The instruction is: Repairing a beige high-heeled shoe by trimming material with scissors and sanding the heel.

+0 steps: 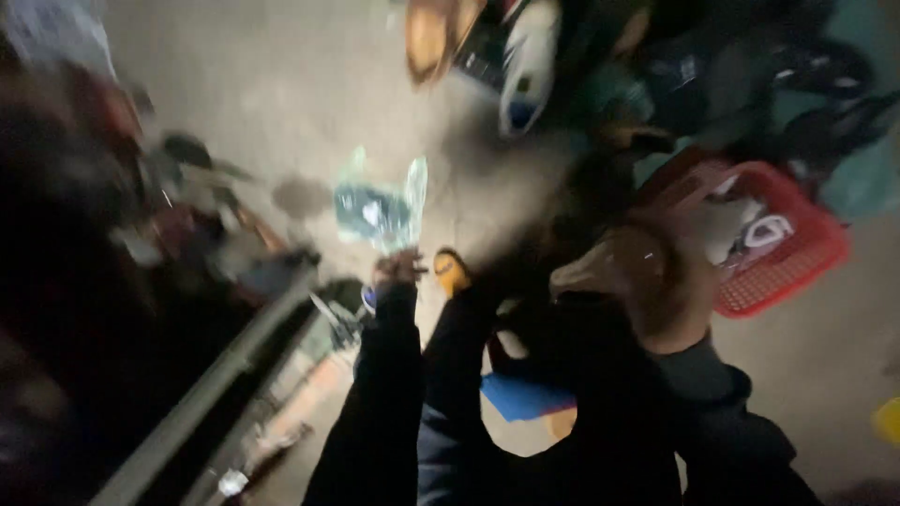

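The view is dark and blurred by motion. My left hand (pixel 398 269), at the end of a dark sleeve, pinches the lower edge of a clear plastic bag (pixel 380 206) with something dark inside, held up over the concrete floor. My right hand (pixel 661 286) is raised close to the camera, just left of a red plastic basket (pixel 797 267). Its fingers curl toward a pale brownish shape (pixel 581 274); whether it grips that shape is too blurred to tell.
The red basket holds white items. A yellow-toed shoe (pixel 452 272) sits just right of my left hand. A blue flat piece (pixel 520 398) lies below. Grey metal bars (pixel 206 394) slant at the lower left. Shoes and dark clutter (pixel 530 66) crowd the top.
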